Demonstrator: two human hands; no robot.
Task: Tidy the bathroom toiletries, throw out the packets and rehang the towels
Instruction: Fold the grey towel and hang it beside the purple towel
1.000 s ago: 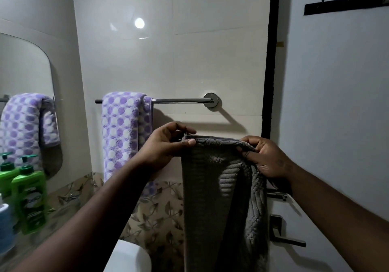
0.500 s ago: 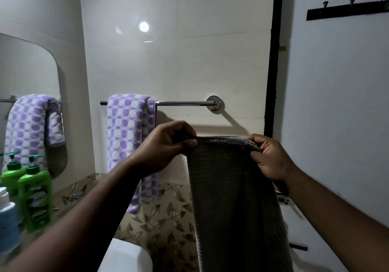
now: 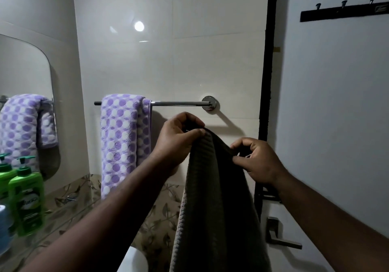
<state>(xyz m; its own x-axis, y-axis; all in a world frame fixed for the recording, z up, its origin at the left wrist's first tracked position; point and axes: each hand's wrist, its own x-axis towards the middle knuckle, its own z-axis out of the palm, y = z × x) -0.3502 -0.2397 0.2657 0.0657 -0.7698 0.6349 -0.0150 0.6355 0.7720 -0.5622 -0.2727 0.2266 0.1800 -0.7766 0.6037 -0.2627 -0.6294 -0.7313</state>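
A dark grey ribbed towel hangs down in front of me, held up by its top edge. My left hand pinches the towel's upper left corner just below the chrome towel rail. My right hand pinches the top edge lower and to the right. A purple and white dotted towel is draped over the left part of the rail. The rail's right half is bare.
A mirror on the left wall reflects the dotted towel. A green pump bottle stands at the left edge, with its reflection behind it. A black hook rack is on the door at upper right. A door handle is at lower right.
Both hands came closer together, bunching the grey towel's top edge. My left hand rose toward the rail while my right hand dropped lower, so the edge now slopes down to the right.
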